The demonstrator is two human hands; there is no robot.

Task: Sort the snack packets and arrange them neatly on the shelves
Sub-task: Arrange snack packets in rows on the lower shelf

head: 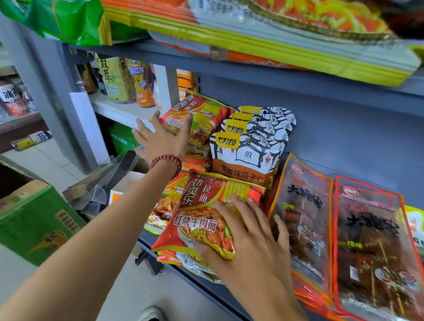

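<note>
A glossy red noodle packet (198, 208) lies on top of a small pile at the front of the grey metal shelf (223, 299), its crinkled foil edge hanging a little over the lip. The right hand (248, 236) rests flat on it, fingers loosely spread and nearly straight, thumb on the lower corner. Further back, a taller stack (198, 118) of the same red and yellow packets leans up against the rear panel; the left hand (163, 138) reaches toward it with fingers splayed wide and holds nothing, a string of dark red beads (168, 161) round the wrist. Just right of that stack stand four white pouches (250, 150) with rounded tops, overlapping one behind another. Right again, long flat see-through packets (306, 214) with orange borders lie side by side, shiny and slightly rumpled. The upper shelf (259, 74) carries wide green, orange and yellow bags (261, 40) jutting past its edge. To the left, bottles (126, 82) stand on a white ledge, and an open green carton (30, 224) sits on the pale tiled floor.
</note>
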